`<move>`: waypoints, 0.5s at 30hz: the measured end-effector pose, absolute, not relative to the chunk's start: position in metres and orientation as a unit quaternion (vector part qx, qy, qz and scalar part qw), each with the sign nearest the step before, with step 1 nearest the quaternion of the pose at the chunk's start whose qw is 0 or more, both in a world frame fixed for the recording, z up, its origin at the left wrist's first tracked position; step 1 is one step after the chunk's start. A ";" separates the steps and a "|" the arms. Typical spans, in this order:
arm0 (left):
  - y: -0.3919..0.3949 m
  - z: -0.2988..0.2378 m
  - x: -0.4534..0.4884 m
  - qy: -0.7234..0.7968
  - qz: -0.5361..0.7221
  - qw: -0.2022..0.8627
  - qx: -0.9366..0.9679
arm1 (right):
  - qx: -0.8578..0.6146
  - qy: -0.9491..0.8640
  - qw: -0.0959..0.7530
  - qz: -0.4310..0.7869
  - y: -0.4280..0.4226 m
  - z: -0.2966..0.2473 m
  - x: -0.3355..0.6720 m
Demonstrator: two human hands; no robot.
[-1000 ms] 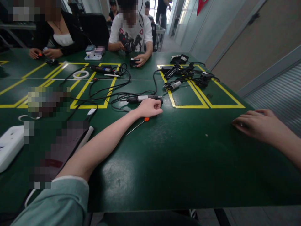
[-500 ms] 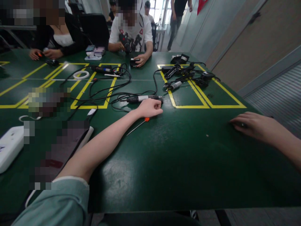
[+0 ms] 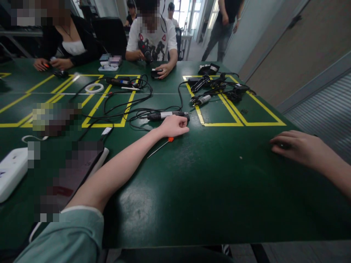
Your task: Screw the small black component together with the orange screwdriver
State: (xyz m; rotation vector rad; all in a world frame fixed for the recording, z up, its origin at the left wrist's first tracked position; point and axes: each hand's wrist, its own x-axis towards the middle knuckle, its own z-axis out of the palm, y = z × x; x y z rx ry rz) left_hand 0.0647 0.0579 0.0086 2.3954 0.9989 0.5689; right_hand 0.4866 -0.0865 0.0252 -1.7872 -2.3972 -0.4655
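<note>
My left hand (image 3: 174,126) rests on the green table (image 3: 208,182) as a closed fist; what it holds, if anything, is hidden. Its knuckles sit just below the end of a black and silver corded tool (image 3: 164,115). A thin screwdriver with an orange handle (image 3: 162,144) lies beside my left wrist. My right hand (image 3: 296,147) lies palm down near the table's right edge, fingers stretched and slightly bent. A small dark spot shows under its fingertips.
Tangled black cables (image 3: 128,106) and yellow tape squares (image 3: 219,124) cover the table's middle. More black tools (image 3: 216,86) lie at the back right. A white device (image 3: 12,171) sits at the left. Two people sit opposite; one's hand (image 3: 164,70) holds a small black thing. A person stands behind.
My right hand has shifted slightly on the table. The person in the background has walked nearer. My left hand has stayed put.
</note>
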 end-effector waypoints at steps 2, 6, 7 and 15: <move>0.058 0.008 0.065 0.366 0.206 0.235 0.876 | -0.591 -0.789 0.100 -0.135 -0.093 0.029 0.487; 0.058 0.008 0.065 0.367 0.203 0.232 0.878 | -0.600 -0.778 0.152 -0.111 -0.103 0.041 0.484; 0.058 0.009 0.065 0.367 0.203 0.233 0.878 | -0.598 -0.777 0.162 -0.113 -0.105 0.045 0.482; 0.061 0.005 0.064 0.367 0.211 0.239 0.874 | -0.592 -0.752 0.226 -0.185 -0.126 0.062 0.476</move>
